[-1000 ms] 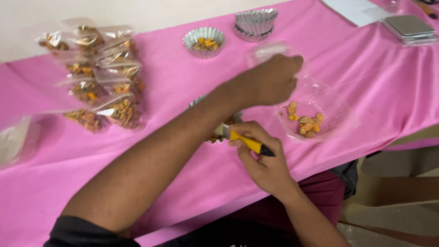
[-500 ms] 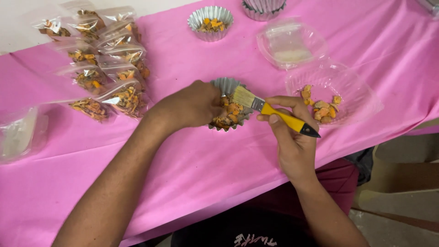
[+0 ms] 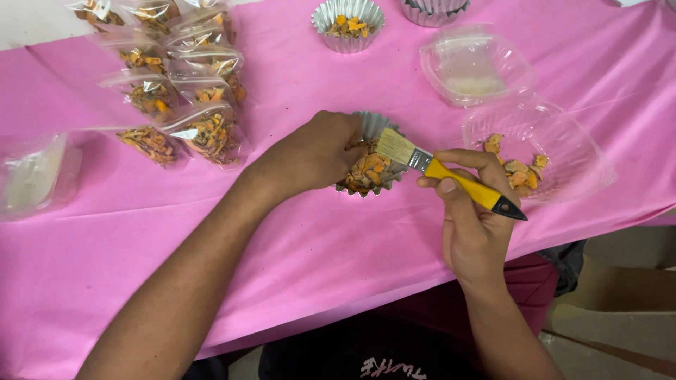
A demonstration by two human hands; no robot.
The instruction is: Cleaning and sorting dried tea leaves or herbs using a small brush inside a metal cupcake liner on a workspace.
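Observation:
A fluted foil cup (image 3: 374,125) full of orange flakes sits mid-table on the pink cloth (image 3: 296,232). My left hand (image 3: 313,151) curls over the cup's left side, fingers touching the flakes. A small paintbrush (image 3: 451,177) with a yellow handle, black tip and pale bristles is gripped in my right hand (image 3: 472,211). Its bristles rest at the cup's right rim.
A clear clamshell tray (image 3: 563,165) with a few orange pieces lies right of the cup, its lid (image 3: 475,67) behind. Several clear bags of orange flakes (image 3: 176,91) lie at back left. Another filled foil cup (image 3: 348,24) and stacked foil cups (image 3: 436,10) stand at the back. An empty-looking bag (image 3: 35,172) is far left.
My left hand came back from the clamshell tray to the foil cup. My right hand raised the brush and laid its bristles against the cup's rim.

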